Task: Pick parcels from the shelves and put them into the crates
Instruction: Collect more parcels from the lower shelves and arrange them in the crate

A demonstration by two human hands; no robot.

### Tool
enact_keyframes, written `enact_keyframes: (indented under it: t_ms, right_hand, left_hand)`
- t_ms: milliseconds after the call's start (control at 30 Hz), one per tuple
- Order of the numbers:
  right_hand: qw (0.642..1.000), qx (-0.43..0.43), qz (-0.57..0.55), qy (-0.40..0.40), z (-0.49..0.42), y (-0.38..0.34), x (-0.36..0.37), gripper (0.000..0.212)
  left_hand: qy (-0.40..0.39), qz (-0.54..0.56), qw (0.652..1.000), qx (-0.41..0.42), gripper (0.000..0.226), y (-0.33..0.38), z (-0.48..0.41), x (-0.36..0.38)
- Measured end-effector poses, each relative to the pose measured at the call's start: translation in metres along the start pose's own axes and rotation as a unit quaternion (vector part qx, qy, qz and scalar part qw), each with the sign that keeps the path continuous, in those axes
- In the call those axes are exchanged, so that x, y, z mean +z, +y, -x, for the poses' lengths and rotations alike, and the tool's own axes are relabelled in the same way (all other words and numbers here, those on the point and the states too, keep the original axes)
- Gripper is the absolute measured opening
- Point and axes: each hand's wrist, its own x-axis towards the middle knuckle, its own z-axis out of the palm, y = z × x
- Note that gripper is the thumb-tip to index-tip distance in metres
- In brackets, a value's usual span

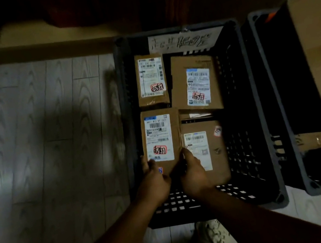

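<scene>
Both hands, left hand (154, 183) and right hand (192, 174), gripped the stiff, probably light cardboard parcel (160, 140) by its near corners at the crate (263, 124)'s near-left.

Grey wood-grain plank floor (30, 144) fills the 9 o'clock side, its boards running toward 12. A broad soft shadow (62, 117) lies across it. At 10 o'clock a pale ledge (31, 51) crosses above the planks. Toward 12 everything is dark. The light is dim, and the floor looks paler at 5 o'clock.
</scene>
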Motion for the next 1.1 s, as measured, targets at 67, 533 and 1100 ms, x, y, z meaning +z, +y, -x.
enact_keyframes:
  t_ms: [67, 533, 1100]
  right_hand:
    - [1.0, 0.009, -0.016, -0.006, 0.004, 0.0, 0.002, 0.06]
    - [0.989, 0.057, 0.082, -0.109, 0.014, -0.047, -0.026, 0.066]
    - [0.985, -0.029, 0.163, -0.044, 0.073, -0.35, -0.016, 0.058]
  left_hand:
    - [-0.005, 0.007, 1.0, -0.013, 0.082, 0.001, 0.001, 0.002]
    - [-0.023, 0.1, 0.993, 0.061, 0.072, 0.01, 0.031, -0.045]
    - [0.07, -0.033, 0.99, 0.121, 0.077, -0.097, 0.09, -0.403]
